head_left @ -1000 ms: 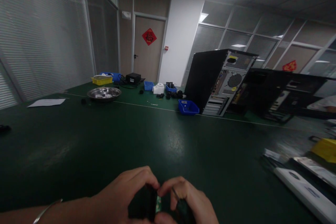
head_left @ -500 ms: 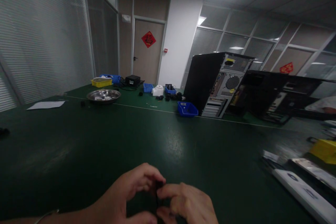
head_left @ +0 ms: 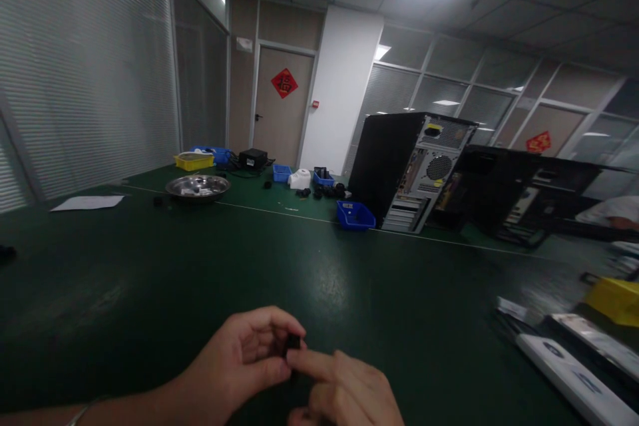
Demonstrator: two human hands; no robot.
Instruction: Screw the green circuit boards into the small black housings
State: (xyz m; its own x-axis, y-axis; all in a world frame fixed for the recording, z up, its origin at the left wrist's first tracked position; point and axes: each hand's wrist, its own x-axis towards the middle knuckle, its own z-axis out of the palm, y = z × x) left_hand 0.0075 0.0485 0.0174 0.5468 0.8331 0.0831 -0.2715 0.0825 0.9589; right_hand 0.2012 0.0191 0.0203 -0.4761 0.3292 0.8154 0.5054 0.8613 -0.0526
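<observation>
A small black part [head_left: 293,342] is pinched between the thumb and fingers of my left hand [head_left: 244,359], low in the middle of the head view. It is dark and partly covered by fingers, so its exact kind is unclear. My right hand [head_left: 349,389] meets it from the right: the index fingertip lies against the part beside my left thumb, and the other fingers are curled. The lower side of the right-hand grip is hard to make out in the dark. Both hands are above the green tabletop [head_left: 200,279].
Beyond the hands stand a metal bowl [head_left: 197,196], a blue bin [head_left: 355,223] and a black computer tower [head_left: 389,166]. White paper [head_left: 87,203] lies left. At right are a long white box [head_left: 574,366] and a yellow bin [head_left: 614,299]. Part of a person's arm [head_left: 616,210] shows far right.
My left thumb has come up to close against the black part. The right hand has shifted slightly left and down, its index finger straighter. The camera has tilted up a little.
</observation>
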